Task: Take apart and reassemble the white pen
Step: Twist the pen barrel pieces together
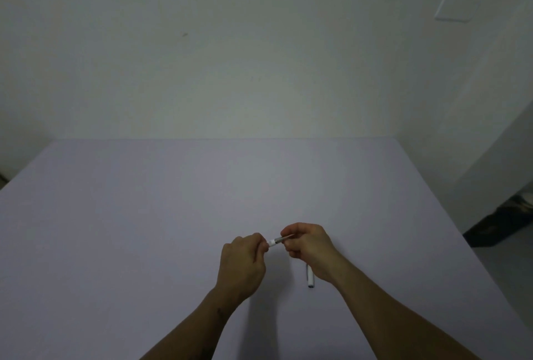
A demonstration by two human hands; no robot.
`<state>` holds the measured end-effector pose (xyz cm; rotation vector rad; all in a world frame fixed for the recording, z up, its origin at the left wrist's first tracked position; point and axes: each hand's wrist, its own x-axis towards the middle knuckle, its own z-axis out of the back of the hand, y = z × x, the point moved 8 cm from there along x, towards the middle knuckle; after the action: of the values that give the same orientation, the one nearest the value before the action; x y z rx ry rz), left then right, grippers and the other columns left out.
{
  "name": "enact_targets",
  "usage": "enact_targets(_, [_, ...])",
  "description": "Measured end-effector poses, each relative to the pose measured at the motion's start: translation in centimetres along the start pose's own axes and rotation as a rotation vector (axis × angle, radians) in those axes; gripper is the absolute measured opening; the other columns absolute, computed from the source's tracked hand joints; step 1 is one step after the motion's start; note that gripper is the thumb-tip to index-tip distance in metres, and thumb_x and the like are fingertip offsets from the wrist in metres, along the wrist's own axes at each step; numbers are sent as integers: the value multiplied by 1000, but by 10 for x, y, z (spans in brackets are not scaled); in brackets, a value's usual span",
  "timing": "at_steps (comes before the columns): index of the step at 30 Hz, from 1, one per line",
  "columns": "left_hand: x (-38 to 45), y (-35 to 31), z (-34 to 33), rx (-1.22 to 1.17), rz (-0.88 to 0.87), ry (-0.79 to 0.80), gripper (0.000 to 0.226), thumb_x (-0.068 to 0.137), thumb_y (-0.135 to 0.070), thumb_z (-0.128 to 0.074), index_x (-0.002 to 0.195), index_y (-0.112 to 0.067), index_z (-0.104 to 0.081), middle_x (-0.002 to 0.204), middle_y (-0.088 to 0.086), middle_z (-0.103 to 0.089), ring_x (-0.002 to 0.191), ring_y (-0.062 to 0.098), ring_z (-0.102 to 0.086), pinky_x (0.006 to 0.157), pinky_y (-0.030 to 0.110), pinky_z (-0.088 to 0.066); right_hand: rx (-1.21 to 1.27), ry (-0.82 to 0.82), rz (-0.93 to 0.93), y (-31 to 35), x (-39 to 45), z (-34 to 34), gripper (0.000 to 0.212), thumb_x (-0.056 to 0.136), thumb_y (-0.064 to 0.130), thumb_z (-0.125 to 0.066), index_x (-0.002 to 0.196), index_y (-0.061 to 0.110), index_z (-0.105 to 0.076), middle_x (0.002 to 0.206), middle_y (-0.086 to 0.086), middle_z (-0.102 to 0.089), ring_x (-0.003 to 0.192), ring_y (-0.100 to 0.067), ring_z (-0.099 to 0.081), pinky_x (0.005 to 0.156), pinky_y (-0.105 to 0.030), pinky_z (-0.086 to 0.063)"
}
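Note:
Both hands hold the white pen point(276, 242) a little above the pale table point(144, 230), near its front middle. My left hand point(241, 264) pinches the white end of the pen. My right hand point(307, 247) grips the other end, where a short grey section shows between the two hands. Most of the pen is hidden inside the fingers. A separate white pen part point(310, 278), a short tube with a dark end, lies on the table just under my right wrist.
A plain white wall stands behind the table's far edge. A white wall plate point(455, 7) sits high on the right. Off the table's right edge, dark objects point(501, 224) rest on the floor.

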<state>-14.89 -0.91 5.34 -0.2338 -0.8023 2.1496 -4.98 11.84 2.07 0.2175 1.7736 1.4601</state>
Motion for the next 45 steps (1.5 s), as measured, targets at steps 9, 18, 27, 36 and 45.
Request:
enact_targets(9, [0,3,0,10,-18,-10,22,96,-27,-46,83,-22,-63,63,-7,-57,60,13,-50,62,28,-34,-26,2,-33,-1,-2,-1,12,90,13,-65,92,3,-72,74,-12,-68,61,-18,-60,59,-28,-52])
enact_targets(18, [-3,5,1,38,-18,-21,21,96,-26,-46,83,-21,-61,64,-7,-54,60,12,-45,62,28,-28,-64,-30,43,5,-2,-3,22,80,-12,-64,81,8,-73,80,-14,-68,72,-22,-64,69,-28,-57])
enact_targets(27, [-6,8,0,46,-9,-20,22,96,-26,-46,81,-21,-61,64,-6,-55,60,13,-46,63,28,-30,60,40,-96,-12,-4,-9,17,89,6,-65,105,4,-69,86,-16,-69,70,-22,-64,62,-30,-55])
enact_targets(36, [-4,9,-5,75,-17,3,22,96,-27,-45,80,-22,-61,65,-5,-57,62,16,-51,63,29,-36,28,-36,-23,-7,-1,-7,19,82,-12,-61,87,2,-73,82,-18,-68,73,-26,-65,70,-31,-59])
enact_targets(45, [-2,8,-4,80,-25,-13,22,96,-25,-44,81,-21,-60,65,-6,-56,62,15,-48,63,29,-31,131,-5,-144,-17,0,-10,15,90,14,-65,98,1,-67,78,-16,-64,65,-23,-61,59,-31,-55])
